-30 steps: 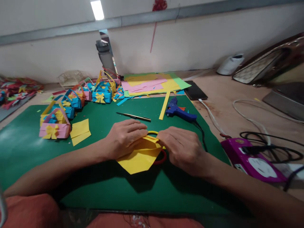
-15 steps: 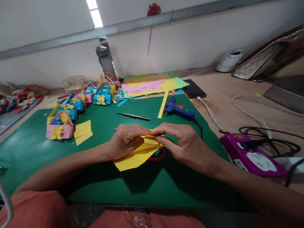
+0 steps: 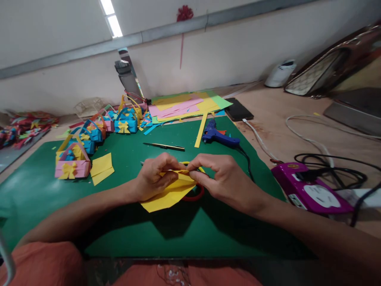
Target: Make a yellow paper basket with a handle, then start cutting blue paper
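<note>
A piece of folded yellow paper [image 3: 168, 197] is held up above the green mat [image 3: 119, 234], between my two hands. My left hand [image 3: 156, 176] pinches its top edge on the left, fingers curled over. On the right, my right hand [image 3: 218, 174] pinches the same edge between thumb and fingers. Beneath the paper lie scissors [image 3: 195, 194] with red and yellow handles, mostly hidden. Beyond my hands are a pen [image 3: 163, 146], a blue glue gun [image 3: 220, 136] and a yellow paper strip [image 3: 201, 130].
Small paper baskets [image 3: 72, 167] stand at the left, beside a creased yellow paper piece [image 3: 102, 168]. Coloured sheets [image 3: 190, 105] are stacked at the back near a phone [image 3: 239, 109]. A purple power strip [image 3: 312, 188] with cables sits on the right.
The whole view has shifted slightly, so most things sit a little further left. Both hands keep their pinch on the yellow paper, my right fingers moving slightly along its edge.
</note>
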### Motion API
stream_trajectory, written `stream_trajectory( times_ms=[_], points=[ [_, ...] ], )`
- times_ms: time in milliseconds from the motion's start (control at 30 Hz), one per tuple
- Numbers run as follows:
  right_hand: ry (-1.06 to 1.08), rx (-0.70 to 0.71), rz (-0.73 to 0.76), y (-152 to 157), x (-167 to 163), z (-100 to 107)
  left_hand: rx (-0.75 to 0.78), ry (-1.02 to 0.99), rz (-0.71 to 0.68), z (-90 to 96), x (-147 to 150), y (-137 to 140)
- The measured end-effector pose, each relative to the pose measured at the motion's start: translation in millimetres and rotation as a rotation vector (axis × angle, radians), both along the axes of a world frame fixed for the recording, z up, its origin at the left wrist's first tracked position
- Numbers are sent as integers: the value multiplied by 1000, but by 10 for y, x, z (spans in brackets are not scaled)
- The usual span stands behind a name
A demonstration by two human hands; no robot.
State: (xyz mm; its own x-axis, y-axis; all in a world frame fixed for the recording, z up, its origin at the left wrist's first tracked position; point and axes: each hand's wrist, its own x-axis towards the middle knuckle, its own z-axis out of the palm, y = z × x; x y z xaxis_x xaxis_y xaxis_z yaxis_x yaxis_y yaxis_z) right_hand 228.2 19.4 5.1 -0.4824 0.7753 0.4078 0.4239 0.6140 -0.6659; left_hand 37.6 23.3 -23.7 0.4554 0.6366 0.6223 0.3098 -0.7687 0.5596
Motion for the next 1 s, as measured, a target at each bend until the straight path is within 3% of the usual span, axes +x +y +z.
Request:
stream_trajectory(
  times_ms=[200, 533, 767, 1000],
  points=[
    [-7, -158, -8, 29, -3, -13, 0, 25, -42, 36, -3, 0],
    [24, 232, 71, 53, 15, -143, -216, -89, -48, -17, -30, 12],
    [19, 189, 89, -2, 23, -40, -39, -20, 48, 47, 30, -41],
    [-5, 219, 32, 6, 16, -51, -59, 48, 54, 48, 49, -62]
  ],
)
